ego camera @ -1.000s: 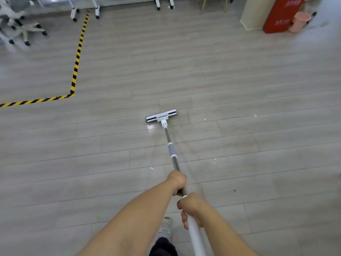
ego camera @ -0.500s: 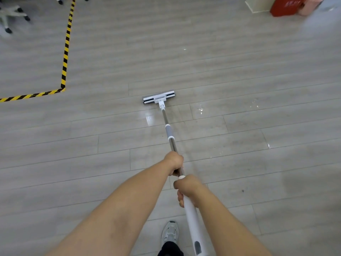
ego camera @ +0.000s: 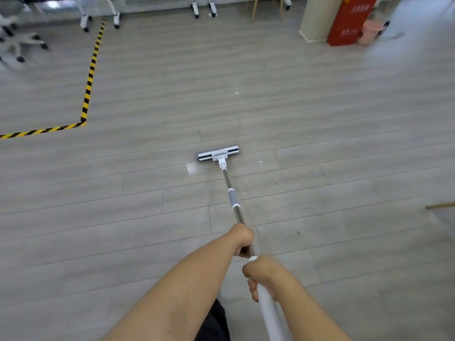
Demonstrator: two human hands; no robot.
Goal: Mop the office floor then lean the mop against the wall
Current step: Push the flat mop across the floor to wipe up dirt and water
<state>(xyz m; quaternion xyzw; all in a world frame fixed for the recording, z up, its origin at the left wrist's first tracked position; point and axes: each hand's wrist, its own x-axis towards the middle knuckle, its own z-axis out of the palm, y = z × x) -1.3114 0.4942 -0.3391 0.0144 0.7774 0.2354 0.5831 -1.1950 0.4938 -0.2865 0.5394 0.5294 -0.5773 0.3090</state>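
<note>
Head view shows mopping under way — left hand and right hand both wrapped round the mop pole, its head flat on the floor mid-frame. Next, I judge, another stroke — the wall stays distant.

Showing a grey plank floor, bearing a white mop head lying flat at centre. Shining wet in a patch just near-left of it. Carrying yellow-black tape running far left, a red cabinet and pink bin standing side by side far right.
</note>
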